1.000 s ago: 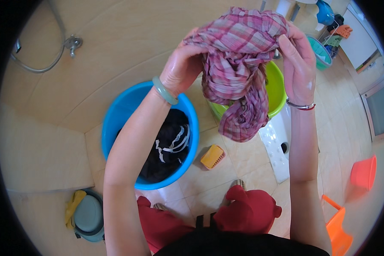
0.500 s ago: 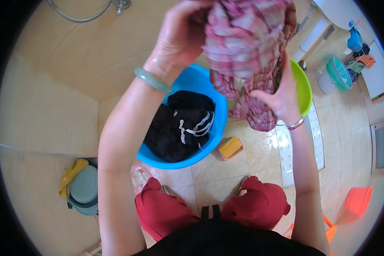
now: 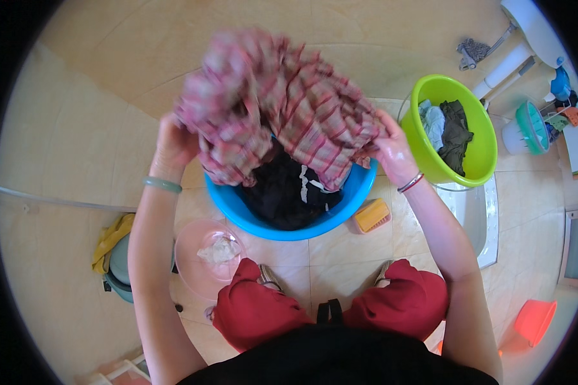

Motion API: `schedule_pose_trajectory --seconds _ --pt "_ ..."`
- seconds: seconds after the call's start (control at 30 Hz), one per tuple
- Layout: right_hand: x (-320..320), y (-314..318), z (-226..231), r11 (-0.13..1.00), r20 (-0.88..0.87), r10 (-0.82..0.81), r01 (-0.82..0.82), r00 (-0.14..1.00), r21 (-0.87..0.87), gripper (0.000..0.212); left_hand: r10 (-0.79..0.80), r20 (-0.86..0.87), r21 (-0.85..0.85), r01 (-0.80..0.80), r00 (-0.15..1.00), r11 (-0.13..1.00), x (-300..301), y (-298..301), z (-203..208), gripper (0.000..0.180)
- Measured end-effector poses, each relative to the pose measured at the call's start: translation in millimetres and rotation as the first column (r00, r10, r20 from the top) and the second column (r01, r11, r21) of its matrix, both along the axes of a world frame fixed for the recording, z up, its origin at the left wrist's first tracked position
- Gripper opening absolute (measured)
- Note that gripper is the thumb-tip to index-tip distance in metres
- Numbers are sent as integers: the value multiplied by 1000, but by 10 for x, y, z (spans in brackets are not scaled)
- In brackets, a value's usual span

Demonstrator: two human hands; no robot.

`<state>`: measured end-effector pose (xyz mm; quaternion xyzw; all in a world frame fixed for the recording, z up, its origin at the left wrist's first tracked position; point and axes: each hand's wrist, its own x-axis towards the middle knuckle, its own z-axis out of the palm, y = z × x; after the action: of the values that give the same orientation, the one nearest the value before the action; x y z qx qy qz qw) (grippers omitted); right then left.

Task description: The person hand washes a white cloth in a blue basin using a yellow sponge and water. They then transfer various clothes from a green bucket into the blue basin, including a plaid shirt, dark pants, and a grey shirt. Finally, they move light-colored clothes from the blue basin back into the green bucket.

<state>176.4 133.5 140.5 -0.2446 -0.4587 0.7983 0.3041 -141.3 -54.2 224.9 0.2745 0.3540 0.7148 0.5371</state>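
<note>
My left hand (image 3: 173, 142) and right hand (image 3: 392, 151) grip the soft, wet-looking, heavy plaid cloth (image 3: 276, 106) by its edges above the blue basin (image 3: 353, 196)

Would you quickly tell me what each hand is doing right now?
Left hand: closed on the left edge of the pink plaid cloth, held above the blue basin.
Right hand: closed on the cloth's right edge.

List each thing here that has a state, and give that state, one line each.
Plaid cloth: held up, bunched, over the blue tub.
Left hand: gripping the cloth.
Right hand: gripping the cloth.
Blue tub: holds dark clothes.
Green tub: holds a few clothes.
Pink bowl: holds a pale wad.
Yellow brush: lying on the floor.
</note>
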Motion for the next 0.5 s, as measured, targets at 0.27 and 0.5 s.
schedule_pose_trajectory --seconds 0.27,0.5 --pt "-65 -84 -872 549 686 -174 -509 706 663 81 -437 -780 -560 -189 449 806 -54 -245 -1009 66" --pt "-493 -417 -1136 342 875 -162 -806 455 483 94 -552 -826 -497 -313 -118 810 386 -111 -1776 91"
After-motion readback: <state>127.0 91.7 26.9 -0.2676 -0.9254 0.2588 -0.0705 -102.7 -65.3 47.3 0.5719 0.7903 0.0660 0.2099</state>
